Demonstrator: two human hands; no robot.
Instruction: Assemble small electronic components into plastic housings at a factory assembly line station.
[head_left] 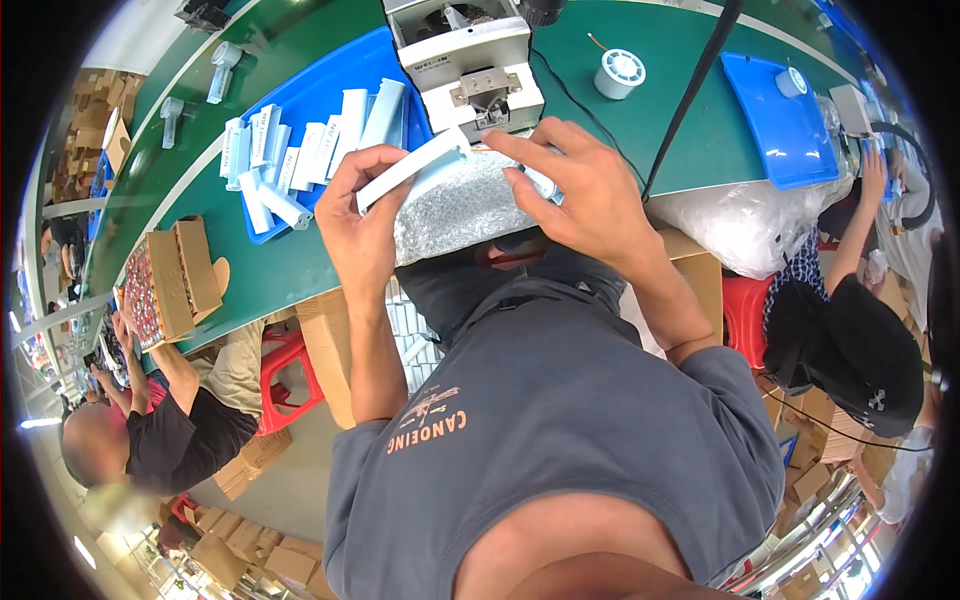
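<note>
Okay, far left a co-worker (190, 420) sat by an open brown carton (165, 285) of small reddish items at the edge of the green counter (275, 280). Two pale handheld units (224, 72) stood behind it. Next over, a blue tray (262, 238) held a loose pile of pale-blue casings (320, 150). Of the hands, the left hand (360, 205) was closed around one pale-blue casing (425, 170), thumb and fingers gripping its left end; casing was tilted, right end up, above bubble wrap (440, 222) and in front of a grey-white machine (475, 70). Right hand (590, 190) was half open, index extended toward the casing's right end; a pale piece (541, 184) showed by its thumb, couldn't tell if gripped. Further right: white spool (620, 74) on the counter, then a second blue tray (790, 140) carrying a small white round part (791, 82).
</note>
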